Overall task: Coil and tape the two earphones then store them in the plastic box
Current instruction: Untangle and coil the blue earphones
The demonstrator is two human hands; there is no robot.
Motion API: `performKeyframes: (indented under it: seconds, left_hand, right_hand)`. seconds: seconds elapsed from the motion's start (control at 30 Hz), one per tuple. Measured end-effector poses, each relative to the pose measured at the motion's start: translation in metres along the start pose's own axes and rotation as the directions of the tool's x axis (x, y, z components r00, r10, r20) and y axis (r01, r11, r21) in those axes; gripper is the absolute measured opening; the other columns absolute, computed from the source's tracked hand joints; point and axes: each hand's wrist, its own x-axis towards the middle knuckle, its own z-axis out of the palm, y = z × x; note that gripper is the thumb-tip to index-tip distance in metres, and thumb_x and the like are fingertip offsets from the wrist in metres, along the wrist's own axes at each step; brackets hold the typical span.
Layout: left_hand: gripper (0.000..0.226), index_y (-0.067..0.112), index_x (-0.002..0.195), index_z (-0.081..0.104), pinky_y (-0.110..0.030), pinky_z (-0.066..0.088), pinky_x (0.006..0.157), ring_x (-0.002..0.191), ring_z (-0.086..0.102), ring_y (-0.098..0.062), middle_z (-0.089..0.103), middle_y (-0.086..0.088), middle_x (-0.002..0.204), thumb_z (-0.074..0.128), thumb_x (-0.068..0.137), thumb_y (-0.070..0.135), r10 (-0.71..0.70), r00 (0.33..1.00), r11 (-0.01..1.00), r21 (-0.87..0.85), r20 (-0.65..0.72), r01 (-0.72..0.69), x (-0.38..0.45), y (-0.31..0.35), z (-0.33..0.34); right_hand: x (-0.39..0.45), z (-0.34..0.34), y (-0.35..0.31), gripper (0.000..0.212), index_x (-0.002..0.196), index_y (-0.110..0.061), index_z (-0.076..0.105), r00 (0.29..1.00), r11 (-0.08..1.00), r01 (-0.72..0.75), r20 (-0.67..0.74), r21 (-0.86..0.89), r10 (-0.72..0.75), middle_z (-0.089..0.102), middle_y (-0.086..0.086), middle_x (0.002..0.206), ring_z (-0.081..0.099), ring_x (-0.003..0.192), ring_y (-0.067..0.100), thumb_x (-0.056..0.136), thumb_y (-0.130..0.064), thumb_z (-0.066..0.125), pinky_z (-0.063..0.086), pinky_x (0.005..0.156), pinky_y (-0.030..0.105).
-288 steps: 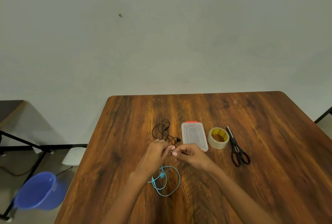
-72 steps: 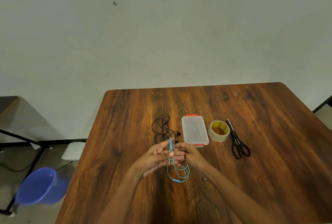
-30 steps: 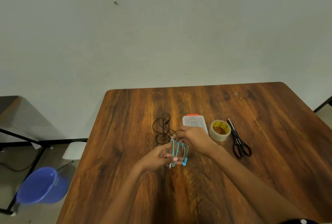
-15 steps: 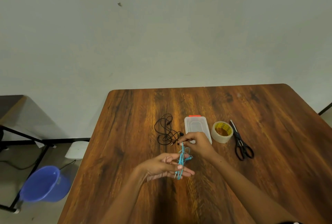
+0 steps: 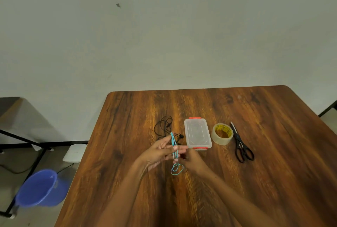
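Note:
The blue earphone (image 5: pixel 174 146) is looped lengthwise around the stretched fingers of my left hand (image 5: pixel 160 151), with loose loops hanging below it. My right hand (image 5: pixel 192 159) pinches the blue cord just under those fingers. Behind my hands the black earphone (image 5: pixel 164 126) lies in a loose tangle on the table. The clear plastic box (image 5: pixel 197 133) with red latches stands shut just right of it. A roll of clear tape (image 5: pixel 222 134) sits beside the box.
Black scissors (image 5: pixel 241 144) lie right of the tape on the wooden table (image 5: pixel 273 172). Off the table's left edge, a blue bucket (image 5: pixel 41 188) and a white object (image 5: pixel 74 153) are on the floor beside a black frame.
My right hand has come back from near the box down to below my left fingers, carrying the blue cord along them. My left hand lifted a little toward the black earphone.

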Motion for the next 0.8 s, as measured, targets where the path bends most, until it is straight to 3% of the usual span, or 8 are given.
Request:
performKeyframes:
  seconds: [0.17,0.3,0.4,0.53,0.63,0.73,0.8]
  left_hand:
    - [0.079,0.014,0.15,-0.001,-0.033,0.054,0.091,0.114,0.062,-0.021,0.067,-0.012,0.119,0.053,0.093,0.008,0.045,0.985,0.998,0.058,-0.168,-0.036,0.005,-0.008,-0.006]
    - [0.072,0.014,0.15,0.005,-0.029,0.056,0.082,0.112,0.063,-0.021,0.068,-0.013,0.117,0.05,0.094,0.005,0.064,0.973,0.997,-0.023,-0.22,-0.071,0.005,-0.013,-0.008]
    - [0.071,0.013,0.149,0.008,-0.025,0.055,0.081,0.113,0.063,-0.02,0.068,-0.012,0.117,0.052,0.093,0.008,0.063,0.976,0.996,-0.045,-0.211,-0.074,0.0,-0.014,-0.012]
    - [0.085,0.016,0.15,0.005,-0.025,0.054,0.084,0.114,0.062,-0.02,0.067,-0.012,0.119,0.059,0.085,0.015,0.023,0.986,0.999,-0.041,-0.164,-0.03,-0.007,-0.016,-0.013]
    - [0.084,0.018,0.15,0.005,-0.025,0.053,0.088,0.116,0.061,-0.021,0.065,-0.013,0.121,0.059,0.085,0.016,0.024,0.99,0.998,-0.061,-0.137,-0.032,-0.011,-0.019,-0.016]
    - [0.084,0.021,0.15,0.005,-0.024,0.053,0.087,0.117,0.06,-0.021,0.065,-0.013,0.122,0.059,0.085,0.016,0.026,0.993,0.996,-0.081,-0.114,-0.036,-0.012,-0.018,-0.018]
    - [0.083,0.022,0.15,0.006,-0.023,0.053,0.086,0.118,0.06,-0.021,0.065,-0.014,0.122,0.058,0.086,0.016,0.042,0.993,0.995,-0.086,-0.106,-0.052,-0.012,-0.017,-0.018]
  right_hand:
    - [0.0,0.004,-0.006,0.016,0.098,-0.013,0.072,0.999,0.965,0.032,-0.034,-0.261,-0.042,0.074,0.001,0.092,0.068,0.083,0.013,0.088,-0.023,0.064,0.056,0.076,0.037]
    - [0.0,0.003,-0.013,0.019,0.098,-0.023,0.074,0.992,0.908,0.021,-0.105,-0.419,-0.071,0.075,-0.006,0.092,0.066,0.078,0.009,0.086,-0.032,0.065,0.051,0.063,0.025]
    - [-0.001,-0.001,-0.011,0.019,0.096,-0.02,0.075,0.984,0.936,-0.044,-0.179,-0.35,-0.02,0.075,-0.005,0.091,0.067,0.076,0.007,0.08,-0.03,0.073,0.054,0.066,0.025]
    - [-0.003,-0.008,-0.013,0.017,0.076,-0.015,0.072,0.932,0.96,-0.09,-0.362,-0.265,-0.013,0.069,-0.003,0.074,0.062,0.067,0.009,0.072,-0.029,0.08,0.05,0.057,0.026]
    - [-0.002,-0.015,-0.019,0.018,0.074,-0.012,0.066,0.94,0.977,-0.061,-0.341,-0.202,-0.012,0.069,0.0,0.071,0.064,0.066,0.012,0.08,-0.028,0.073,0.053,0.06,0.034]
    - [-0.001,-0.028,-0.022,0.018,0.069,-0.018,0.066,0.905,0.994,-0.037,-0.424,-0.099,-0.008,0.067,-0.005,0.067,0.063,0.066,0.008,0.078,-0.03,0.076,0.048,0.057,0.022]
    - [-0.002,-0.031,-0.026,0.014,0.069,-0.016,0.071,0.938,0.992,-0.008,-0.345,-0.129,-0.037,0.069,-0.005,0.069,0.064,0.07,0.007,0.076,-0.027,0.077,0.051,0.063,0.024]
